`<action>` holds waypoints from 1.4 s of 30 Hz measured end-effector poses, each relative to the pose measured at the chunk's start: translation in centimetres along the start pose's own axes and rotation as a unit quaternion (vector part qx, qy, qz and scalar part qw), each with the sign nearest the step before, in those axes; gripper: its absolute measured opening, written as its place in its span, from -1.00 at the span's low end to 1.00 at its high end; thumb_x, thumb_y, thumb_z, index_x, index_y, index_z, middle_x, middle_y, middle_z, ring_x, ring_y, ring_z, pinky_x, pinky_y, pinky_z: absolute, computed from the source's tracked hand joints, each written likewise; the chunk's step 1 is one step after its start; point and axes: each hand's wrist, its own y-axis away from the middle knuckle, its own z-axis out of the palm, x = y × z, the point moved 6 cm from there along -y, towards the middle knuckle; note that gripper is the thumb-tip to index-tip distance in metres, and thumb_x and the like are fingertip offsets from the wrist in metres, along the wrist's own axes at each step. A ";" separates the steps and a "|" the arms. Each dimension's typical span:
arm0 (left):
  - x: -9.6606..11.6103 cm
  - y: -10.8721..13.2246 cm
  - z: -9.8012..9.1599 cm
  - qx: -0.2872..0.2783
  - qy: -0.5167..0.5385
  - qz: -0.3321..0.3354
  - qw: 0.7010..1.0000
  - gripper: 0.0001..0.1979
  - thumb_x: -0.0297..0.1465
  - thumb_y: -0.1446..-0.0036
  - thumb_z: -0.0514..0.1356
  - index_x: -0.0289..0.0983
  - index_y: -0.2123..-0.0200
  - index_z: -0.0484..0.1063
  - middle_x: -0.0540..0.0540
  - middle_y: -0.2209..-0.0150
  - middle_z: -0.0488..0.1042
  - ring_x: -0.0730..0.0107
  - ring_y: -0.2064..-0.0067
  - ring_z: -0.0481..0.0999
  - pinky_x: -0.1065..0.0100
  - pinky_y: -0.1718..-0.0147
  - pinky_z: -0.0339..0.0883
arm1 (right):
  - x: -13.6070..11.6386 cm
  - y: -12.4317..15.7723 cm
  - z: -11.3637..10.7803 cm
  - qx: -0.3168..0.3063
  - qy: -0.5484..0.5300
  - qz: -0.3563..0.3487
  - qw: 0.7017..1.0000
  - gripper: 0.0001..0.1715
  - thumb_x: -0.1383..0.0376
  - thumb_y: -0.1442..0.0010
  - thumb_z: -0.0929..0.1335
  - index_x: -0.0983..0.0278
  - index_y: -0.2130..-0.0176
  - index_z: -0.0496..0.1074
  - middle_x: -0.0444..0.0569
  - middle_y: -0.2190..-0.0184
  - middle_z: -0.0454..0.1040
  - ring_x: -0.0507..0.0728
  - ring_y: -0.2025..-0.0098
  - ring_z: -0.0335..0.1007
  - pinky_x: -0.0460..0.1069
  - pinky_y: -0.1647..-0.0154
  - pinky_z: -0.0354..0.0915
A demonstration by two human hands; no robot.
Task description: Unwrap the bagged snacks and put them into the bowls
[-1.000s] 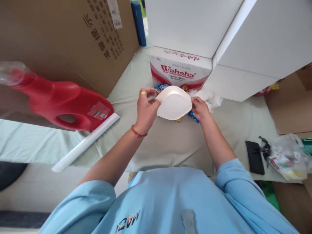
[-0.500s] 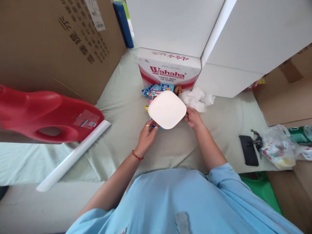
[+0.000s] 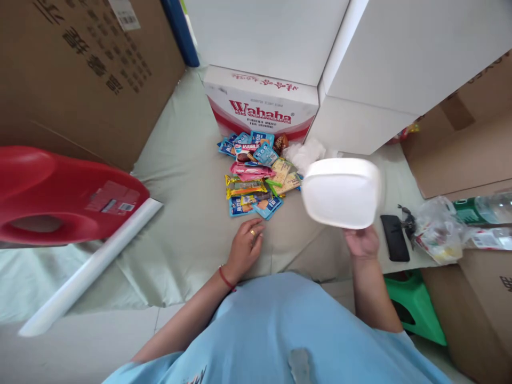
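Note:
My right hand (image 3: pixel 362 242) grips a white plastic tub (image 3: pixel 340 194) by its near side, holding it up to the right of a snack pile. The tub is tilted towards me, its pale inside showing no contents; it is slightly blurred. Close to the pile's near edge, my left hand (image 3: pixel 246 245) rests on the cloth, fingers loosely bent and holding nothing visible. The pile has blue snack packets (image 3: pixel 266 153), a pink packet (image 3: pixel 252 171), yellow-wrapped bars (image 3: pixel 246 186) and pale cracker packs (image 3: pixel 286 176).
A Wahaba-style water carton (image 3: pixel 260 109) stands behind the pile, with crumpled clear plastic (image 3: pixel 306 154) beside it. At left are a red jug (image 3: pixel 76 186) and a white tube (image 3: pixel 92 266). A black phone (image 3: pixel 395 238) and a plastic bag (image 3: pixel 436 229) lie at right.
The white tub, earlier held in both hands over the snacks, has moved right and turned to show its inside. My left hand has let go and dropped nearer me; the snack pile is uncovered.

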 end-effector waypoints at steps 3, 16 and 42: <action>0.1 0.8 0.3 -0.006 -0.072 0.045 0.996 -0.75 -0.45 -0.37 0.12 -0.21 0.02 0.57 -0.25 -0.11 0.57 0.08 -0.22 0.49 -0.05 -0.19 0.43 | -3.3 -3.3 -5.4 0.091 0.110 -0.118 0.983 -0.57 -0.10 -0.13 0.44 0.11 0.13 0.47 -0.06 0.29 0.50 0.12 0.39 0.32 0.05 0.35 0.32; -3.4 -7.9 2.5 -0.099 -0.176 -0.025 0.979 -0.60 -0.28 -0.41 0.06 -0.17 -0.14 0.58 -0.24 -0.50 0.20 -0.10 -0.51 0.18 -0.31 -0.44 -0.08 | -2.6 -11.0 0.3 0.038 0.574 -0.220 0.788 -0.58 0.30 -0.23 0.29 0.30 -0.01 0.58 0.25 -0.07 0.46 0.32 -0.10 0.44 0.20 -0.23 0.34; 1.4 -1.0 4.7 -0.093 0.465 -0.348 0.809 -0.46 -0.08 0.05 0.50 -0.25 0.09 0.51 -0.19 0.00 0.53 0.20 0.05 0.54 0.24 0.14 0.48 | 5.9 9.9 15.1 -0.266 -0.158 0.322 0.895 -0.55 0.00 -0.08 0.55 0.21 0.35 0.36 -0.27 0.59 0.18 -0.08 0.62 -0.15 -0.13 0.62 -0.06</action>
